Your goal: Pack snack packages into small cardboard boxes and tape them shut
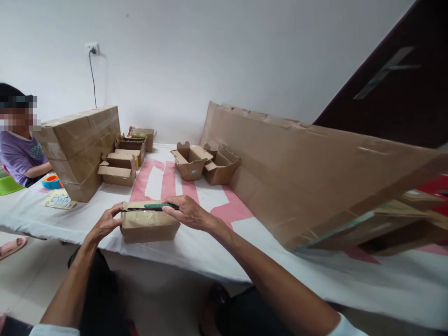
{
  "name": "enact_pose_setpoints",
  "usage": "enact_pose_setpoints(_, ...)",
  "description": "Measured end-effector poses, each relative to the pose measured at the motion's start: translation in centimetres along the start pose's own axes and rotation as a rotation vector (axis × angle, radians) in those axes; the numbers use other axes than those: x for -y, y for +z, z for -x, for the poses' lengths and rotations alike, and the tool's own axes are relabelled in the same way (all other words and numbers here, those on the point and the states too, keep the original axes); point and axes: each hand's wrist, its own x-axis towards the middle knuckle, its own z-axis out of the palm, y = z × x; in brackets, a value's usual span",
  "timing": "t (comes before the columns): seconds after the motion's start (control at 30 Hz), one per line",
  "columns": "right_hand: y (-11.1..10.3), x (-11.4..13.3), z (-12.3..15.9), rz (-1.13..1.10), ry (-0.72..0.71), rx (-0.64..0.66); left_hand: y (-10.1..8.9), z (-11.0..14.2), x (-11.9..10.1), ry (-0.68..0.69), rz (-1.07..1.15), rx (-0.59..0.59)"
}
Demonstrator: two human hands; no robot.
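Observation:
A small closed cardboard box [150,228] sits at the front edge of the cloth-covered table. My left hand [107,223] grips the box's left end, thumb on the near side and fingers at the top corner. My right hand [189,212] is closed around a green utility knife [154,205], which lies flat along the top of the box. A dark line runs lengthwise over the top beside the knife; whether it is a slit or part of the tool I cannot make out.
Stacked taped boxes [84,149] stand at left, with open small boxes [117,172] beside them. Two open boxes [191,163] lie mid-table. A large cardboard carton [315,182] leans at right. A tape roll [52,181] and sticker sheet [59,199] lie near a seated person [21,151].

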Motion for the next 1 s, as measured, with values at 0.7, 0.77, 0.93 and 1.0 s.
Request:
enact_pose_setpoints(0.7, -1.2, 3.6, -4.8, 0.531, -0.004, 0.169, 0.1, 0.3, 0.3, 0.077, -0.054, 0.003)
enact_pose_setpoints(0.77, -1.3, 3.6, -5.0, 0.536, -0.007, 0.186, 0.2, 0.3, 0.2, 0.066, -0.045, -0.002)
enact_pose_setpoints(0.93, -1.2, 4.3, -5.9, 0.556, -0.006, 0.239, 0.0, 0.2, 0.3, 0.058, -0.031, -0.001)
enact_pose_setpoints(1.0, -1.3, 5.0, -6.4, 0.595, 0.002, 0.274, -0.1, 0.1, 0.2, 0.055, -0.031, 0.006)
